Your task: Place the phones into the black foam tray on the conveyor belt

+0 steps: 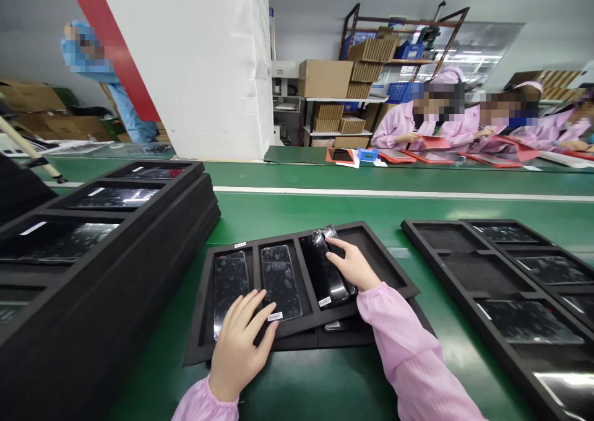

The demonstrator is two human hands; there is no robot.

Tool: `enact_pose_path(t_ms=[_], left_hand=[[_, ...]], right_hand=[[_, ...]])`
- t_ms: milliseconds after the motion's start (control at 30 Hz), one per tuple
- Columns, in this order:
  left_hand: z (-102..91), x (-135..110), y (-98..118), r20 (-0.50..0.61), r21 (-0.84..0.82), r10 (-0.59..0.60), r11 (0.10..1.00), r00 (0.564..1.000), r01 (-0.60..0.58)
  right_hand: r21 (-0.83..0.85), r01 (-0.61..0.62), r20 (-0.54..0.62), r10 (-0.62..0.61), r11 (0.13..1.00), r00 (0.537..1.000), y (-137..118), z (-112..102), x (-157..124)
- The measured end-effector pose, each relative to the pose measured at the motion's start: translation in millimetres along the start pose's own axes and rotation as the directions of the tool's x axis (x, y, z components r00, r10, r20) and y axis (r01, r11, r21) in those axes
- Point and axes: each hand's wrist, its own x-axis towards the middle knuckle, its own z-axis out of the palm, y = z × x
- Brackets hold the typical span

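Observation:
A black foam tray point(297, 339) lies askew on another tray in front of me. Flat phone screens sit in its slots: a left screen point(231, 278), a middle screen point(281, 278) and a right screen point(320, 272). Another screen point(330, 230) overlaps the right one's edge and is mostly hidden under my right hand point(352, 263). That hand's thumb and fingers grip it at its upper part. My left hand point(244, 340) holds nothing; its fingers are stretched over the tray's front edge, near the left and middle screens. The tray's rightmost slot point(371, 247) shows bare foam.
A tall stack of foam trays point(185, 223) stands at left, screens in its top tray. More trays with screens point(529, 322) lie at right on the green belt point(343, 384). Beyond are a white pillar point(195, 68), shelves with boxes point(325, 77) and several seated co-workers in pink.

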Motion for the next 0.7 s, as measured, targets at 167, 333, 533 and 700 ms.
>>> enact_pose_path(t_ms=[167, 333, 533, 700], left_hand=[[-25.5, -12, -17, -0.216, 0.000, -0.463, 0.881, 0.860, 0.474], [-37.4, -30, -54, 0.209, -0.083, -0.916, 0.333, 0.343, 0.939], [-37.7, -30, -66, 0.454, -0.271, -0.880, 0.011, 0.138, 0.962], [-39.5, -32, -73, 0.417, -0.091, -0.897, 0.119, 0.147, 0.989]], right_hand=[[0.041, -0.003, -0.033, 0.004, 0.999, 0.999, 18, -18, 2], [-0.110, 0.132, -0.184, -0.151, 0.985, 0.971, 39, -83, 14], [-0.077, 0.026, 0.001, -0.026, 0.997, 1.000, 56, -120, 6], [0.069, 0.017, 0.011, -0.018, 0.997, 1.000, 67, -94, 7]])
